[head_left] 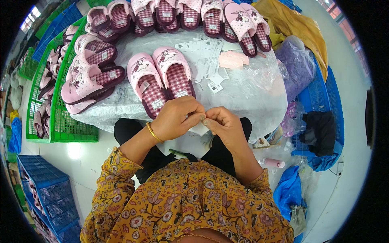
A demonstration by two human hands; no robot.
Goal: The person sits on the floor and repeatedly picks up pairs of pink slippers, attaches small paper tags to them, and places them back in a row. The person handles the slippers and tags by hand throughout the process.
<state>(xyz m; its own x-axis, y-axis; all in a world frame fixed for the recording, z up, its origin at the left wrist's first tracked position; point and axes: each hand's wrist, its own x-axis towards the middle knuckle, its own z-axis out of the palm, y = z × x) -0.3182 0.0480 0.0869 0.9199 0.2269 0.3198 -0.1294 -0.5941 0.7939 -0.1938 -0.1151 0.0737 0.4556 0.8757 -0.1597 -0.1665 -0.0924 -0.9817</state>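
My left hand (177,118) and my right hand (222,122) meet fingertip to fingertip just in front of me, pinching a small white paper tag (200,128) between them. A gold bangle sits on my left wrist. Directly beyond my hands a pair of pink slippers (160,77) with checked insoles lies side by side on the table (251,91), which is covered in clear plastic. Loose white paper tags (206,54) and pink slips (233,60) lie scattered behind the pair.
More pink slippers line the table's far edge (182,16) and pile up at its left (87,77). A green crate (60,125) holds slippers on the left. Blue crates (52,194) stand lower left. Plastic bags, purple material (298,65) and a blue crate (324,101) sit to the right.
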